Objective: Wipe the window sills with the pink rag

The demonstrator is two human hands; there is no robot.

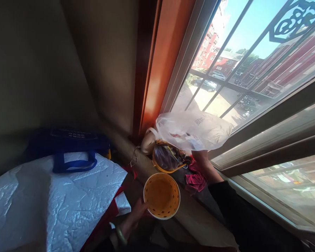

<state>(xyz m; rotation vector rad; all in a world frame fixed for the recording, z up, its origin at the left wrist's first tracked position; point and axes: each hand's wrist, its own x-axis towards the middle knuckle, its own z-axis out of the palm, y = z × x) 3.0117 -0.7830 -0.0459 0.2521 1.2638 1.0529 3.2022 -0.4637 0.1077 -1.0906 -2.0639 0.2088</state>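
Observation:
My left hand [139, 210] grips the left rim of a round yellow basket [161, 196] with a white edge and small openings in its wall. Nothing shows inside that basket, which tilts toward me. By the window, my right hand [200, 156] is up at a translucent white plastic bag [194, 129] and seems to hold it; its fingers are hidden behind the bag. Below the bag stands a second yellow container [168, 170], filled with a dark plastic-wrapped bundle [165, 157]. A crumpled dark red cloth [195, 180] lies under my right forearm.
To the left are a silvery padded sheet or bag [84, 196] and a dark blue bag [68, 140] with a handle. A beige rounded object [148, 142] sits beside the orange-brown wooden post [160, 70]. The barred window [225, 70] with its frame borders the right side.

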